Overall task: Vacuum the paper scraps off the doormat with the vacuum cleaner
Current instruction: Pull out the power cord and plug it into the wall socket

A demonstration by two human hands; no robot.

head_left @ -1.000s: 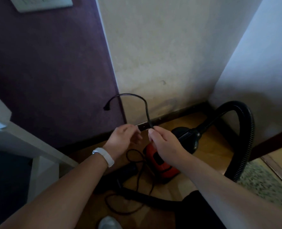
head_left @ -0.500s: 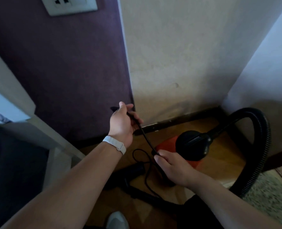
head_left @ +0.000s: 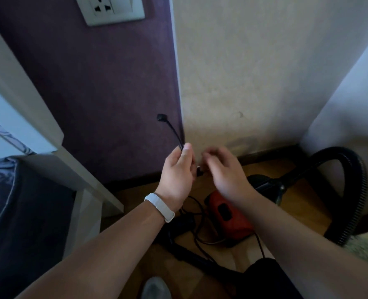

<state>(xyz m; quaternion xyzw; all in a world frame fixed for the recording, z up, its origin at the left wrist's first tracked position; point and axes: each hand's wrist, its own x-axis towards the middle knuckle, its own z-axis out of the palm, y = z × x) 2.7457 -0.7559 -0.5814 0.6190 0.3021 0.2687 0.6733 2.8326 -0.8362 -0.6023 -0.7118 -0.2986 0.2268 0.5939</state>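
1. Purple wall (head_left: 105, 93) meets cream wall (head_left: 254, 72) straight ahead of you, with a white wall socket (head_left: 112, 9) high on the purple side and a wooden floor (head_left: 304, 203) below. White furniture (head_left: 27, 104) stands along the floor's left edge.
2. Your vacuum cleaner (head_left: 228, 214) sits on the floor near the far right corner. Its black hose (head_left: 360, 190) arcs up and comes down by the doormat (head_left: 366, 247), of which only a strip shows at the floor's right edge. No paper scraps are in view.
3. Your left hand (head_left: 176, 171), with a white wristband (head_left: 159, 207), pinches the power cord (head_left: 174, 131) between thumb and fingers. The plug (head_left: 161, 117) stands free above the hand, against the purple wall. Loose loops of cord lie on the floor beside the vacuum.
4. Your right hand (head_left: 226, 171) is just beside the left and blurred, its fingers loosely curled. You cannot tell from this view whether it grips the cord.
5. By the look of it you are at the plugging-in step, and no vacuuming has begun.
6. The next move likely calls for raising the plug to the socket, which is well above it. You will need enough slack drawn from the loops, and the pins lined up with the holes.
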